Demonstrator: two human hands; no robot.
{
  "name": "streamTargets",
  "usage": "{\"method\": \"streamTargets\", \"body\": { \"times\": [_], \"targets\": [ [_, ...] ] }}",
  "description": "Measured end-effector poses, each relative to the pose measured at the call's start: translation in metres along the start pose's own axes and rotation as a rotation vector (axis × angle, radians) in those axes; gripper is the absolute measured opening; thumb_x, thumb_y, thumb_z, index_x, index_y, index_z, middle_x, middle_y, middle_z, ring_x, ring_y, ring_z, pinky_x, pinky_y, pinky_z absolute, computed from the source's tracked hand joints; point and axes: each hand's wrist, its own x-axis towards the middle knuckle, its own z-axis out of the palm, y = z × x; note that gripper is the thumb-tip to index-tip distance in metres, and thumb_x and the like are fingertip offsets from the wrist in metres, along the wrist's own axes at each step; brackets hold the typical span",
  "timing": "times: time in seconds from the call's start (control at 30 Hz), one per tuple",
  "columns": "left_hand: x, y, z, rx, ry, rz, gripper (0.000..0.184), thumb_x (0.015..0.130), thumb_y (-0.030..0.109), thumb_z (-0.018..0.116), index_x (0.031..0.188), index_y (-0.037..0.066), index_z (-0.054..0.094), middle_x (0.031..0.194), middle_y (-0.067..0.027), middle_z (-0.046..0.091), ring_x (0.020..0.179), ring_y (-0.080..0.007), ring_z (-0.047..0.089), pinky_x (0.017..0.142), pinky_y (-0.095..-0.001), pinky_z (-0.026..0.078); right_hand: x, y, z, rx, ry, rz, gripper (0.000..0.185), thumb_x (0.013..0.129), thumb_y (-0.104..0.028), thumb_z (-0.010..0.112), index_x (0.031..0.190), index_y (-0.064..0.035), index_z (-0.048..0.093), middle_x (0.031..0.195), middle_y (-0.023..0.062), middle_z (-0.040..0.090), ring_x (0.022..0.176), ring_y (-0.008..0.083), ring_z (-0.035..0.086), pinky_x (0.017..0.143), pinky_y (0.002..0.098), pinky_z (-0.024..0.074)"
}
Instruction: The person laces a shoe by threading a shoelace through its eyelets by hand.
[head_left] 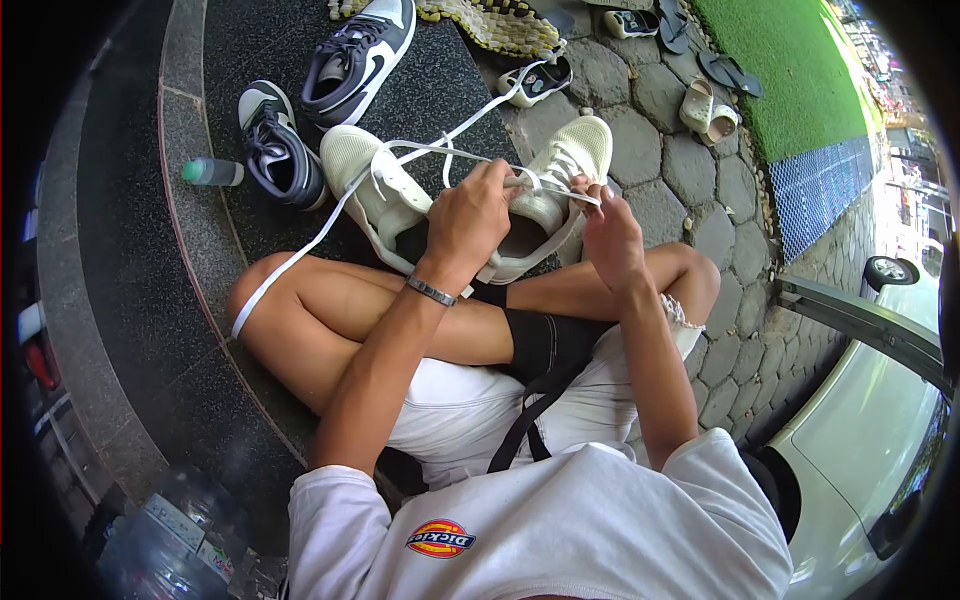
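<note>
Two off-white sneakers lie before my crossed legs, heels toward me. My left hand [470,222] is closed at the opening of the right sneaker [590,150], its fingertips on the white shoelace [470,124] near the tongue. My right hand [612,235] pinches a length of the same lace at that sneaker's eyelets, fingers pressed together. The lace runs loosely across to the left sneaker [355,165], whose upper eyelets look unlaced. A long white lace end [290,263] trails over my left knee.
Dark-and-white sneakers [358,62] and a small green-capped bottle [213,172] stand on the black stone step [130,270] at left. Clogs [697,106] and sandals [730,73] lie on hexagonal paving, right. A clear water jug [175,535] is bottom left; a parked car [860,440] is right.
</note>
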Motion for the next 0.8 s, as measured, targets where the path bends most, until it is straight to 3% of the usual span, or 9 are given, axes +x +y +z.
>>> {"method": "streamTargets", "body": {
  "times": [0.07,0.1,0.2,0.23,0.33,0.37,0.5,0.63,0.8],
  "targets": [
    [0.001,-0.002,0.0,-0.016,0.021,-0.027,0.015,0.098,0.018,0.064,0.107,0.006,0.059,0.1,-0.0148,0.072,0.089,-0.0405,0.07,0.071,-0.0503,0.054,0.0,-0.012,0.002,0.069,-0.038,0.058,0.047,0.106,-0.047,0.048,0.092,-0.0046,0.064,0.118,0.0053,0.065,0.106,0.0135,0.051,0.099,0.0279,0.0352],
    [0.0,-0.003,-0.001,-0.029,0.01,-0.031,0.018,0.099,0.019,0.064,0.109,0.007,0.058,0.099,-0.015,0.072,0.091,-0.0411,0.07,0.072,-0.0511,0.054,0.0,-0.022,-0.002,0.062,-0.12,0.115,0.055,0.108,-0.052,0.042,0.104,-0.0022,0.067,0.118,0.006,0.067,0.106,0.0132,0.051,0.099,0.0287,0.0361],
    [0.001,0.002,-0.003,-0.035,-0.052,-0.048,0.018,0.099,0.02,0.064,0.108,0.006,0.058,0.1,-0.016,0.072,0.093,-0.0413,0.069,0.073,-0.051,0.054,-0.009,-0.032,-0.002,-0.006,-0.143,0.171,0.06,0.105,-0.051,0.046,0.127,0.0024,0.061,0.111,0.0014,0.066,0.092,0.0116,0.049,0.095,0.0287,0.035],
    [0.001,0.002,-0.002,-0.041,-0.046,-0.034,0.018,0.099,0.02,0.064,0.108,0.006,0.058,0.1,-0.0162,0.072,0.093,-0.0412,0.069,0.073,-0.0509,0.054,-0.012,-0.028,-0.004,-0.045,-0.186,0.117,0.053,0.104,-0.055,0.048,0.107,-0.0043,0.063,0.122,0.0071,0.066,0.107,0.0143,0.051,0.101,0.0302,0.0358],
    [0.003,-0.002,0.002,-0.05,-0.016,-0.003,0.018,0.099,0.021,0.065,0.107,0.006,0.059,0.1,-0.0165,0.072,0.093,-0.041,0.069,0.073,-0.0507,0.054,-0.027,-0.014,-0.004,0.118,-0.221,-0.066,0.054,0.102,-0.058,0.05,0.107,-0.0048,0.062,0.12,0.0085,0.065,0.111,0.0169,0.052,0.104,0.0324,0.0353],
    [0.003,-0.004,0.003,-0.048,-0.002,0.0,0.017,0.099,0.02,0.065,0.107,0.006,0.059,0.099,-0.0165,0.072,0.093,-0.041,0.069,0.073,-0.0506,0.054,-0.032,-0.009,0.001,0.19,-0.136,-0.093,0.053,0.099,-0.056,0.056,0.108,-0.0034,0.06,0.114,0.0093,0.066,0.095,0.0146,0.05,0.097,0.0318,0.0382],
    [0.0,-0.007,0.006,-0.011,-0.018,0.027,0.019,0.098,0.023,0.065,0.107,0.007,0.059,0.099,-0.0154,0.072,0.088,-0.0414,0.07,0.072,-0.0519,0.055,-0.051,-0.034,0.014,0.19,-0.153,0.041,0.054,0.098,-0.058,0.058,0.101,-0.0049,0.057,0.095,0.006,0.06,0.093,0.0176,0.051,0.095,0.0345,0.0397],
    [0.0,-0.009,0.009,0.017,-0.034,0.068,0.021,0.098,0.024,0.065,0.109,0.007,0.058,0.098,-0.0153,0.072,0.086,-0.041,0.071,0.072,-0.0529,0.055,-0.069,-0.04,0.035,0.099,-0.171,-0.119,0.047,0.094,-0.054,0.068,0.097,-0.0079,0.056,0.092,0.0034,0.055,0.089,0.0166,0.049,0.09,0.0315,0.0373],
    [-0.004,-0.005,0.007,0.034,-0.046,0.067,0.021,0.099,0.023,0.064,0.113,0.01,0.057,0.103,-0.0153,0.068,0.085,-0.0435,0.07,0.07,-0.0542,0.056,-0.103,-0.054,0.028,-0.161,-0.084,0.11,0.061,0.088,-0.058,0.075,0.113,-0.0047,0.061,0.077,-0.0037,0.052,0.076,0.0072,0.048,0.077,0.023,0.0376]
  ]
}}
